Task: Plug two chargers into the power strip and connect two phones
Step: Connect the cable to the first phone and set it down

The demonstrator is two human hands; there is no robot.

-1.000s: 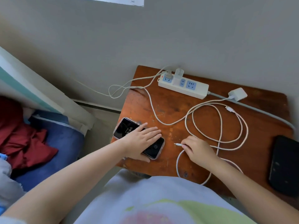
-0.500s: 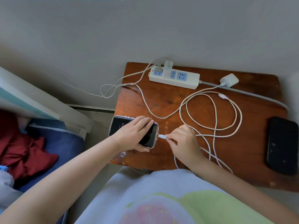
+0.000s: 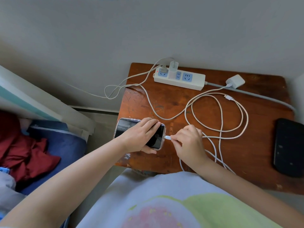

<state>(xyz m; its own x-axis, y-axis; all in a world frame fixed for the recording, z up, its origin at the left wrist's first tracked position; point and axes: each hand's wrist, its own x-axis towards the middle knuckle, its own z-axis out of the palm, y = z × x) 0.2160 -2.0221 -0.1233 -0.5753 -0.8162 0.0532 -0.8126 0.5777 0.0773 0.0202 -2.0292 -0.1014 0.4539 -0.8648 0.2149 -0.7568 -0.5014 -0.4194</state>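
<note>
A white power strip lies at the back of the wooden table, with one white charger plugged into it. A second white charger lies loose on the table to the strip's right. My left hand grips a phone in a clear case at the table's left edge. My right hand pinches the white cable plug against the phone's right end. A second, black phone lies face down at the right.
Long white cable loops sprawl over the middle of the table. The strip's grey cord runs off to the right. A grey wall stands right behind. Red cloth on blue bedding lies left of the table.
My left hand turned the clear-cased phone level and took hold of it. My right hand brought the cable plug leftward to the phone's right end.
</note>
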